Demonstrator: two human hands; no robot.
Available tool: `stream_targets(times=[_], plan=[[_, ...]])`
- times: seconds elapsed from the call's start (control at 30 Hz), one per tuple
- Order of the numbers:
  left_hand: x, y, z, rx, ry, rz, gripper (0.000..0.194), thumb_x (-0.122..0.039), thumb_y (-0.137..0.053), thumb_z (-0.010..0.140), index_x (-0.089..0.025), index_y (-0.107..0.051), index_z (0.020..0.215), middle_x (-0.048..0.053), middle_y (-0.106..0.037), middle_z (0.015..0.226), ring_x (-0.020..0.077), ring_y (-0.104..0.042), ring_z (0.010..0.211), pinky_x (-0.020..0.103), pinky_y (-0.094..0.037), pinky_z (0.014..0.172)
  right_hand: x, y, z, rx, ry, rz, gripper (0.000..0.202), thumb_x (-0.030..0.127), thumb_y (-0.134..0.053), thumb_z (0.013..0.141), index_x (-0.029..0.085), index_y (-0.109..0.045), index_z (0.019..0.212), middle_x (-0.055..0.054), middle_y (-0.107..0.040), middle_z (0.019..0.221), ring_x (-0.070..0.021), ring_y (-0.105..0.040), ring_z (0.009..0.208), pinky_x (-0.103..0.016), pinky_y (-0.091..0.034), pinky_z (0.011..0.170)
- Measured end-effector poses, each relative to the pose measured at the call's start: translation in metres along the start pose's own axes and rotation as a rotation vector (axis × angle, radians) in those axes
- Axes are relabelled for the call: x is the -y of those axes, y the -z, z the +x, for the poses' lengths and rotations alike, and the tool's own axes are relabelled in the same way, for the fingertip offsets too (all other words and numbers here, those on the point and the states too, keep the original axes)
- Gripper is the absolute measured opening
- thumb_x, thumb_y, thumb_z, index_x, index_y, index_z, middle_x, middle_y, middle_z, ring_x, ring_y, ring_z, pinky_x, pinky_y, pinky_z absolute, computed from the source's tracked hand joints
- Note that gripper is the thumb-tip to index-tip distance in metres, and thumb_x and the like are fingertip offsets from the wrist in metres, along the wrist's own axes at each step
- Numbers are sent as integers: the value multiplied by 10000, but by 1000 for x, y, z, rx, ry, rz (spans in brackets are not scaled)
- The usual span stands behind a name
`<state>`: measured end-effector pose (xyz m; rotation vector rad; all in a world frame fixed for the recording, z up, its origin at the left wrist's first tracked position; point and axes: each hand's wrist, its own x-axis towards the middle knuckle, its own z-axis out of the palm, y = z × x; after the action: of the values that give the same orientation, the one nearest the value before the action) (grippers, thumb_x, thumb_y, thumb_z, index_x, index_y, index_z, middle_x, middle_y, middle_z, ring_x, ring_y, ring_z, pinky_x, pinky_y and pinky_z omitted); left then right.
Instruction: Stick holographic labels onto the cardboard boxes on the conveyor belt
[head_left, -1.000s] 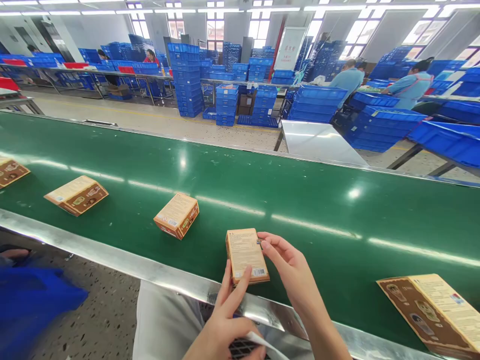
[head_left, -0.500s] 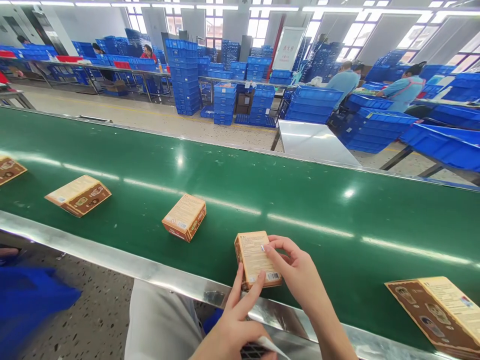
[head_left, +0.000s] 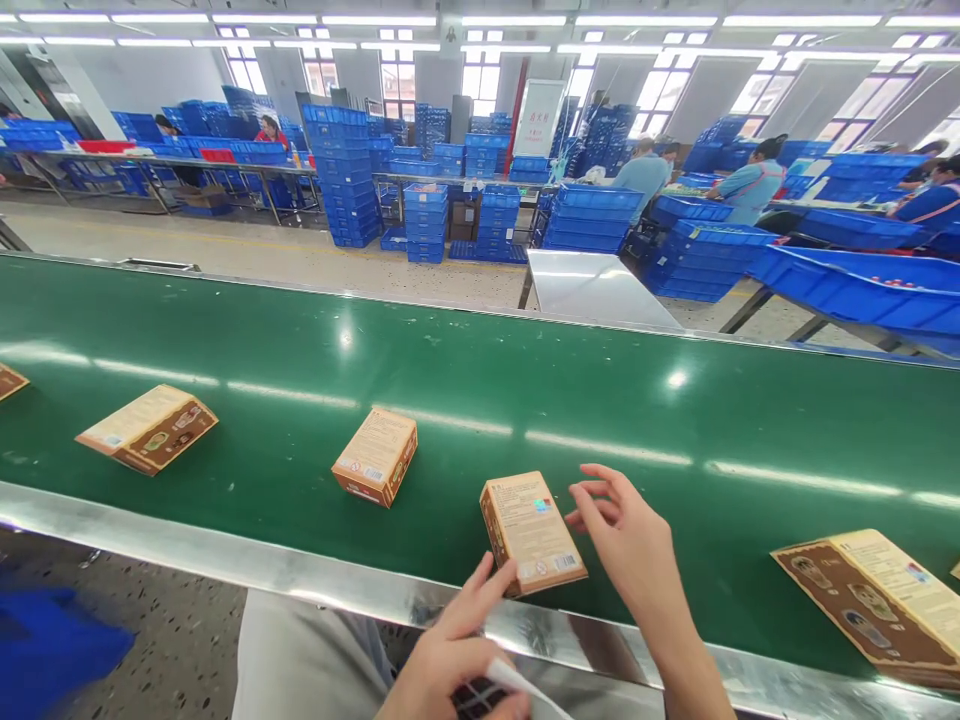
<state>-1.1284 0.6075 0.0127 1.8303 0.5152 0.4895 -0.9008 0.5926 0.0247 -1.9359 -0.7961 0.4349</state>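
A small tan and brown carton [head_left: 526, 535] lies on the green belt in front of me, printed side up. A shiny little sticker [head_left: 541, 506] sits on its top face. My left hand [head_left: 454, 650] rests its extended fingers on the carton's near left corner. Between its thumb and lower fingers it grips a sticker sheet [head_left: 478, 698] with a dark grid and white backing, partly hidden by the hand. Just right of the carton, my right hand [head_left: 634, 545] hovers apart from it, fingers loosely curved and separated, with nothing visible in them.
Left on the conveyor belt [head_left: 270, 440] lie another box [head_left: 379, 455] and a flatter carton [head_left: 150, 428]. A larger-looking carton [head_left: 874, 605] lies at right. The metal rail [head_left: 225, 545] runs along the near side. Beyond stand a steel table [head_left: 596, 290] and stacked blue crates [head_left: 341, 175].
My right hand has come off the carton and moved right, its fingers opening; the shiny sticker now shows on the top face. My left hand still touches the carton. The view has shifted slightly.
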Motion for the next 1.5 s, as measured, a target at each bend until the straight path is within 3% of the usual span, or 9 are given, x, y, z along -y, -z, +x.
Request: stream_targets(times=[0.13,0.23,0.37,0.6,0.7,0.9,1.07,1.3,1.5], plan=[[3,21,-18,-290,315,-219,335,-509,-687,869,-194,-799,849,111,-802,1093,282,-746,1001,336,-582,895,-9,31,-15,132,71,20,392,575,-599,874,221,-685,1017,-86,-764,906,-254,-744,748,-349,-601,671],[0,37,-29,-551,545,-332,500,-672,-729,768,-174,-768,786,24,-740,667,201,-674,652,246,-542,624,-4,45,-42,283,188,44,350,562,-628,893,265,-735,1044,-80,-772,1060,-276,-734,927,-371,-611,818],[-9,42,-30,-701,577,-435,535,-691,-787,682,-163,-724,749,-2,-691,627,167,-620,602,218,-500,585,6,42,-73,320,258,126,502,504,-822,759,327,-703,1213,-76,-670,1336,-342,-592,1269,-463,-510,1059],[-25,40,-27,-646,401,-335,620,-445,-866,672,-253,-656,1224,48,-777,1066,176,-662,715,221,-536,628,21,16,-83,633,69,305,355,264,-733,805,332,-726,1153,21,-706,796,-166,-667,712,-258,-560,701],[-31,51,-30,-518,356,-234,457,-299,-906,581,-243,-763,1011,50,-790,1009,195,-679,718,233,-546,624,26,16,-81,670,3,332,313,296,-743,790,319,-749,1101,41,-669,694,-162,-648,663,-256,-537,667],[-36,67,-32,-399,454,-34,31,-229,-839,647,-251,-820,656,10,-771,647,194,-693,653,242,-540,682,24,18,-80,744,-3,196,151,419,-758,797,272,-775,763,12,-733,680,-174,-635,613,-258,-488,582],[-26,75,-28,-231,445,23,157,-329,-775,704,-214,-793,599,21,-746,581,173,-638,561,234,-452,564,16,14,-76,776,50,152,290,497,-713,853,249,-778,717,0,-739,662,-165,-625,597,-244,-458,559],[-24,87,-31,-20,484,90,199,-353,-636,825,-196,-717,734,10,-752,726,178,-656,691,245,-483,642,13,9,-75,895,195,51,413,537,-566,965,234,-776,778,-11,-767,752,-164,-643,645,-235,-465,603],[-33,55,-24,-79,213,379,270,-170,-678,790,-252,-718,1045,14,-780,1045,243,-688,996,332,-492,908,18,0,-80,893,322,53,418,509,-533,986,230,-766,780,-6,-755,709,-163,-662,622,-228,-499,626]])
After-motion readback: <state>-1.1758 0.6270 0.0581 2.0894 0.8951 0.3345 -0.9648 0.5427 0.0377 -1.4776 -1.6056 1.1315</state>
